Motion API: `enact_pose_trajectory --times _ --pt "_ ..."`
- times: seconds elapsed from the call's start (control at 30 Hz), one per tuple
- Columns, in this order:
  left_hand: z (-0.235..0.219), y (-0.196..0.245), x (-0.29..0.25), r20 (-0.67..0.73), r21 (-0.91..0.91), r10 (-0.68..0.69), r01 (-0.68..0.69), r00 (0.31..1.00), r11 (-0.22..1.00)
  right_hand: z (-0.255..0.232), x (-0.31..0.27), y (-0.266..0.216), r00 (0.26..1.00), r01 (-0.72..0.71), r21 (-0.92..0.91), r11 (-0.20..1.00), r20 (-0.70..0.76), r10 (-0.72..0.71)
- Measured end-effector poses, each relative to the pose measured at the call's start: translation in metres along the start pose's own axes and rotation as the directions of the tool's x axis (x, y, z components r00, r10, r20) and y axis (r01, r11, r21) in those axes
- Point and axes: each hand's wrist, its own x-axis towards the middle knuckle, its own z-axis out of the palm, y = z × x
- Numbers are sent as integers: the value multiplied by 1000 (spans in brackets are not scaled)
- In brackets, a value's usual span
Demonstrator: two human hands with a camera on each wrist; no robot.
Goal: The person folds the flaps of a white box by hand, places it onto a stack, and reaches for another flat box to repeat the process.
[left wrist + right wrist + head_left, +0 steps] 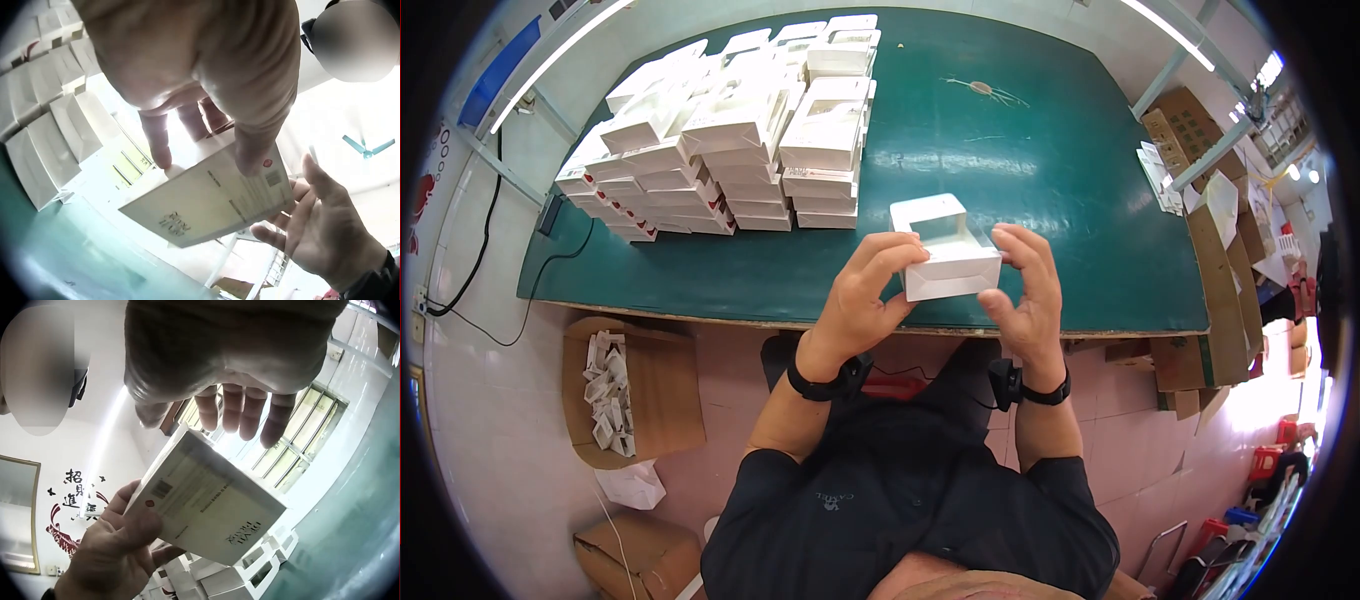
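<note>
A white box with a window cut in its top is held above the near edge of the green table. The left hand grips its left side, thumb on the printed underside and fingers on the other face, as the left wrist view shows of the box. At the box's right side is the right hand, fingers relaxed and spread. In the right wrist view the fingers hang near the box; whether they touch it cannot be told.
Stacks of similar white boxes stand at the table's back left. A round tag with strings lies at the back. Below on the left is a cardboard carton holding small white pieces. More cartons stand at the right edge.
</note>
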Motion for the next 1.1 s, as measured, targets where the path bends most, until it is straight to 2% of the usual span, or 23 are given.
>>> enact_pose_trajectory --times 0.07,0.1,0.13,0.2,0.23,0.33,0.37,0.47,0.5,0.6,0.73,0.77,0.87,0.9,1.0,1.1 --pt "9 -3 -1 -56 28 120 -119 991 993 1 -8 10 981 -167 67 984 -89 173" --pt "11 -5 -2 -54 22 119 -118 991 993 1 -12 14 980 -171 62 983 -91 177" --pt "14 -8 -4 -57 61 151 -148 987 987 2 -17 18 953 -295 146 944 -30 302" --pt "19 -11 -4 -62 141 217 -206 974 968 2 -21 24 849 -525 286 802 118 514" --pt "20 -13 -5 -62 139 218 -208 974 968 1 -22 26 849 -525 284 802 116 515" --pt "22 -16 -7 -37 159 248 -239 968 958 2 -20 30 792 -600 507 618 267 550" --pt "21 -16 -7 -38 162 248 -239 968 957 3 -19 30 793 -599 508 619 269 547" --pt "20 -18 -5 -61 180 261 -247 963 952 6 -11 31 774 -606 615 504 314 550" --pt "18 -17 -5 -68 184 261 -245 963 952 7 -8 30 776 -607 612 507 319 545" --pt "12 -13 -4 -163 176 236 -207 958 962 13 2 27 766 -556 735 389 272 582" --pt "-2 -28 -22 -281 221 162 -100 946 970 25 29 32 763 -540 763 354 267 589" --pt "-4 -33 -29 -282 224 166 -103 945 969 29 38 33 766 -538 764 356 266 586" --pt "-8 -49 -56 -255 215 -8 65 967 975 48 69 32 784 -539 759 366 292 548" --pt "-7 -54 -63 -257 218 -4 62 966 974 57 79 32 786 -536 760 367 292 544" --pt "-4 -65 -83 -244 223 -122 178 962 958 87 108 33 781 -553 745 374 306 545" --pt "-2 -69 -89 -256 209 -138 194 957 959 112 130 35 770 -569 733 372 316 554"
